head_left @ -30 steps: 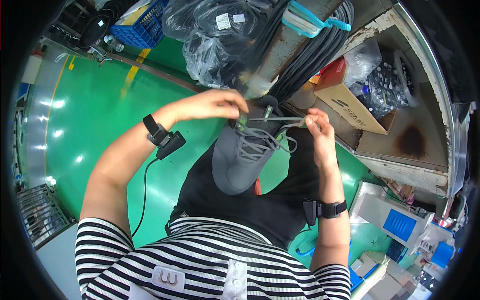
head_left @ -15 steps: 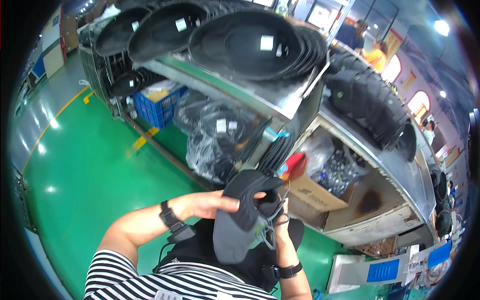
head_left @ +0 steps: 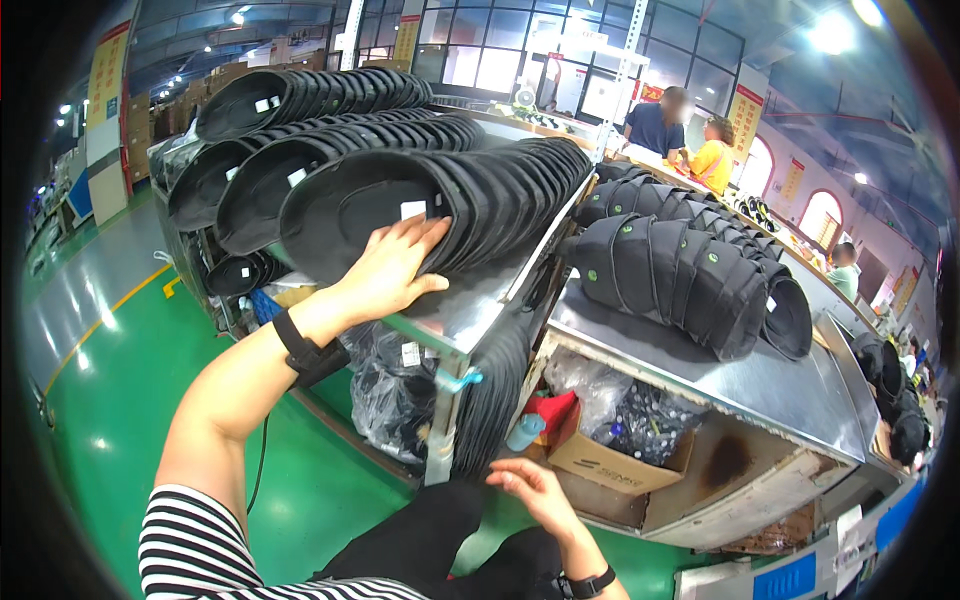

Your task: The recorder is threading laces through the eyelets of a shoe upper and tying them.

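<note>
My left hand (head_left: 395,268) reaches up to a long row of nested black hats (head_left: 505,205). Its fingers lie stretched over the lower right rim of the front hat (head_left: 345,205), next to a white label inside it, with the thumb apart. The fingertips press on or just behind the rim; which, I cannot tell. Lower down, my right hand (head_left: 538,497) hangs in the air with loosely stretched fingers and nothing in it. It is near a shelf post and a light-blue bottle-like thing (head_left: 524,432).
More hat stacks (head_left: 310,100) fill the metal table (head_left: 470,318). Another counter (head_left: 800,375) at right bears folded black hats with green marks (head_left: 665,270). Below stand a cardboard box (head_left: 625,465) and clear plastic bags (head_left: 385,395). Several people are in the background.
Both hands held a dark grey-brimmed hat with cords; neither holds it now. My left hand has moved up to the hat row, my right has opened lower down. The view has tilted upward.
</note>
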Action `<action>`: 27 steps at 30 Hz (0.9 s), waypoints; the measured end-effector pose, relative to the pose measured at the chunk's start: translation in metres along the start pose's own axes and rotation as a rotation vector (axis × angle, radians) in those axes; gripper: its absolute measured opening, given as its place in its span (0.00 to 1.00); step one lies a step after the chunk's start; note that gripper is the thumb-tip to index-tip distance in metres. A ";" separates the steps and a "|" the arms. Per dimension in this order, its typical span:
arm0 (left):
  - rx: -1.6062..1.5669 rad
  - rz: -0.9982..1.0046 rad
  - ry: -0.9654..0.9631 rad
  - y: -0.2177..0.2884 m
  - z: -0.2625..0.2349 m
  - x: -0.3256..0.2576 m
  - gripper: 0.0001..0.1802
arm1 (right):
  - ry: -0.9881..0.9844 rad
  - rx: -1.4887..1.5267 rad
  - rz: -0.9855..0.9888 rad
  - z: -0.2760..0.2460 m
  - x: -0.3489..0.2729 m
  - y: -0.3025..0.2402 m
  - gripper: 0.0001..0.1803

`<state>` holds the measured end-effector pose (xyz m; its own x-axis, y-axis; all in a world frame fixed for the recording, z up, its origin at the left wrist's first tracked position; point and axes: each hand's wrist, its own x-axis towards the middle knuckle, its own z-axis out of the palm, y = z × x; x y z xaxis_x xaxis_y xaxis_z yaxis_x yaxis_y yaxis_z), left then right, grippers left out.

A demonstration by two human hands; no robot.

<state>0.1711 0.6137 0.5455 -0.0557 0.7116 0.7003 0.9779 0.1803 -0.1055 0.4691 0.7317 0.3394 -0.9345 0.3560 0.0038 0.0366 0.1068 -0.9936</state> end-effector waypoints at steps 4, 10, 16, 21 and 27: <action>-0.119 -0.123 -0.289 -0.009 0.031 0.009 0.49 | -0.238 -0.060 0.105 -0.048 0.041 0.039 0.18; 0.049 -0.164 -0.679 -0.007 0.027 -0.006 0.38 | -0.744 -0.051 0.293 -0.105 0.113 0.071 0.24; -0.152 -0.073 -0.487 -0.009 0.028 0.017 0.26 | -0.753 0.121 0.383 -0.105 0.121 -0.008 0.24; -0.615 -0.404 -0.797 -0.011 0.005 0.035 0.32 | -0.592 0.165 0.513 -0.091 0.097 -0.108 0.18; -0.755 -0.664 -0.462 0.011 -0.006 0.072 0.32 | -0.704 -0.144 0.487 -0.107 0.127 -0.264 0.21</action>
<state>0.1787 0.6625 0.5990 -0.5307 0.8403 0.1109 0.5888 0.2714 0.7614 0.3786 0.8480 0.6143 -0.8032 -0.2594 -0.5363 0.4897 0.2255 -0.8423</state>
